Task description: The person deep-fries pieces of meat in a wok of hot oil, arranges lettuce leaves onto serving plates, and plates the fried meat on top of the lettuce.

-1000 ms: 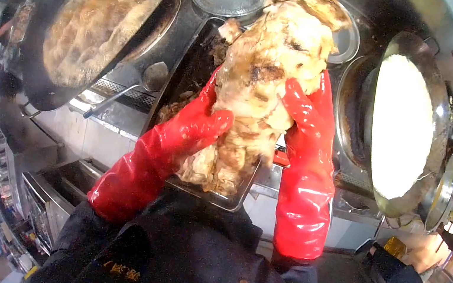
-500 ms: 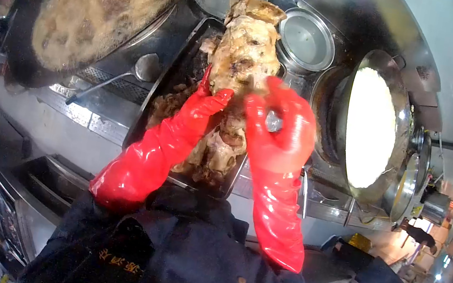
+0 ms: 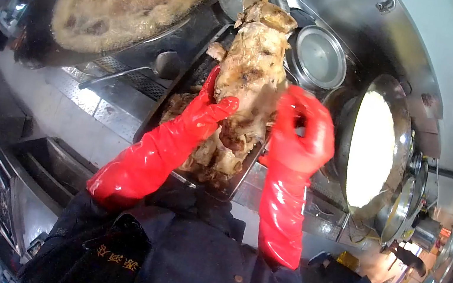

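The left hand [image 3: 204,112], in a glossy red glove, grips a browned, knobbly piece of meat [image 3: 253,74] over a rectangular metal tray [image 3: 194,79], thumb spread; the right hand [image 3: 303,133], gloved alike, half-curls beside it, its hold unclear. Farther off: two woks [image 3: 38,32], two round metal bowls [image 3: 342,68].

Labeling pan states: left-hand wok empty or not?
Not empty: the left-hand wok holds frothy brown liquid across a wide surface. How full, cannot tell; its depth is hidden.
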Action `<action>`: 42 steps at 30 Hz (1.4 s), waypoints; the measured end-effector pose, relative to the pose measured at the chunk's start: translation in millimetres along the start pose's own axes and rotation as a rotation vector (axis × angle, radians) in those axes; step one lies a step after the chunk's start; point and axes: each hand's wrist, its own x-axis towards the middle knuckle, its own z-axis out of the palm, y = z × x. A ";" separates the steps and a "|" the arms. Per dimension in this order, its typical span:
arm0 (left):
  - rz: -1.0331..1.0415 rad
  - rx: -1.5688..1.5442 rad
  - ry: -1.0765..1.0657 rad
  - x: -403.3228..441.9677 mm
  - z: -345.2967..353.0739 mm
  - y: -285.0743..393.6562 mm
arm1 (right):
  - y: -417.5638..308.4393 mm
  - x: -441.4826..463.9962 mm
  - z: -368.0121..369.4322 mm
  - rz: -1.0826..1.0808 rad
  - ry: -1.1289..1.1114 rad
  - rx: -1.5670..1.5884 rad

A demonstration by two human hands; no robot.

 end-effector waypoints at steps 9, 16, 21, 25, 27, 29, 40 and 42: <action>0.071 -0.032 0.187 -18.8 -22.7 74.8 | 145.4 -53.3 15.4 0.570 -0.490 0.447; 0.047 0.172 0.117 -44.4 -53.2 134.5 | -71.1 -0.7 114.6 0.928 -0.563 1.224; -0.084 0.103 0.295 -32.4 -114.6 185.0 | -92.0 -4.5 215.5 0.789 -0.547 1.028; -0.171 0.161 0.302 -23.0 -172.0 248.7 | -101.2 -0.5 304.4 0.836 -0.649 0.712; -0.243 0.240 0.333 -16.1 -204.5 291.0 | -114.4 5.6 316.5 0.896 -0.697 0.721; -0.313 0.535 0.352 4.5 -239.9 343.0 | -119.6 9.6 316.6 0.854 -0.696 0.846; -0.384 1.506 0.017 304.6 -542.8 390.9 | 22.0 -121.9 141.1 0.779 -0.153 0.475; -0.331 1.691 -0.050 348.9 -564.8 375.6 | 55.6 -176.5 102.5 0.740 -0.001 0.222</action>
